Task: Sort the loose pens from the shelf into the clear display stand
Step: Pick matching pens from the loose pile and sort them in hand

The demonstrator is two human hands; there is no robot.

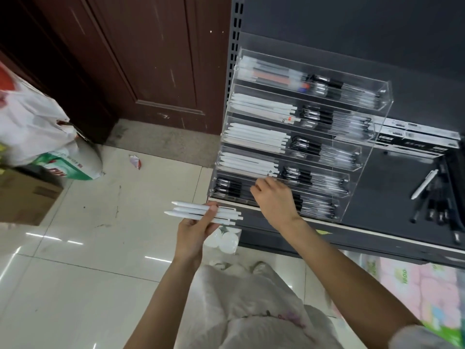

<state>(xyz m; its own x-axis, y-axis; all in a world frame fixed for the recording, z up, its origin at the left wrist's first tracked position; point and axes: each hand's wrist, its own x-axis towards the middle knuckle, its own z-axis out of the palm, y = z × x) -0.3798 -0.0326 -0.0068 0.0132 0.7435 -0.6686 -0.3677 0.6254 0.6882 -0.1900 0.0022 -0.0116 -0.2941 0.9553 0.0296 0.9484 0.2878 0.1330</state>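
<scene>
A bundle of white pens (201, 212) lies crosswise at the centre of the frame, tips pointing left, pinched between the thumb and curled fingers of the left hand (195, 231) over the tiled floor (105, 248), just left of the shelf's pale front edge (352, 226). Directly to its right, the right hand (273, 199) reaches into the stepped clear display stand (362, 157), fingers bent at the lip of a lower tier; whether it pinches a pen cannot be told. The stand sits on the dark shelf (392, 197) at centre right, its left wall flush with the perforated upright (235, 46). Its middle tiers hold rows of white pens on the left and black-clipped pens on the right; the top tier holds clear-barrelled pens, the lowest ones dark pens. Open shelf lies right of the stand, where one loose white pen (424, 183) and a cluster of loose dark pens (437, 207) rest near the right edge of the frame, with flat boxes (417, 139) behind them. To the left, the floor is open up to a brown door (141, 59), plastic bags (32, 122) and a cardboard box (25, 195) at the far left.
</scene>
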